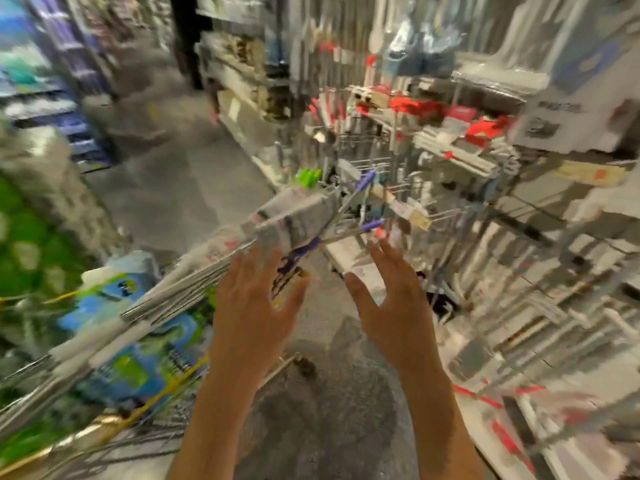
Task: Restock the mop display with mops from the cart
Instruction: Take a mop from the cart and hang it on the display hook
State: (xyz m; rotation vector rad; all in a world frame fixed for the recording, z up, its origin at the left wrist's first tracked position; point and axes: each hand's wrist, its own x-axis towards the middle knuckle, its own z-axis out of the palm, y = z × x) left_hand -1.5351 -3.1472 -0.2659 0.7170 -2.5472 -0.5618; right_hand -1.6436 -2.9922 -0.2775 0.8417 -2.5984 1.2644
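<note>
Though the frame is smeared by a fast turn of the head, it shows a person standing in a shop aisle with both bare arms raised toward the packaged mops (298, 216) that jut out of the wire cart (69, 403). The mops lie slantwise across the cart, heads up and out over its end, likely because their long handles (104, 344) do not fit inside it. The left hand (254, 303) is spread, fingers straight, right at the wrapped mop heads; whether it touches them cannot be told through the blur. The right hand (391, 299) is also spread and holds nothing, hanging just beside those mop heads on the side facing the display rack (398, 174). That rack of wire hooks, the apparent restocking target, stands beyond the mop heads, already carrying red-and-white cleaning goods. Blue-and-green packages (138, 362) fill the cart beneath the mop handles. The pose suggests a two-handed reach for the next mop.
</note>
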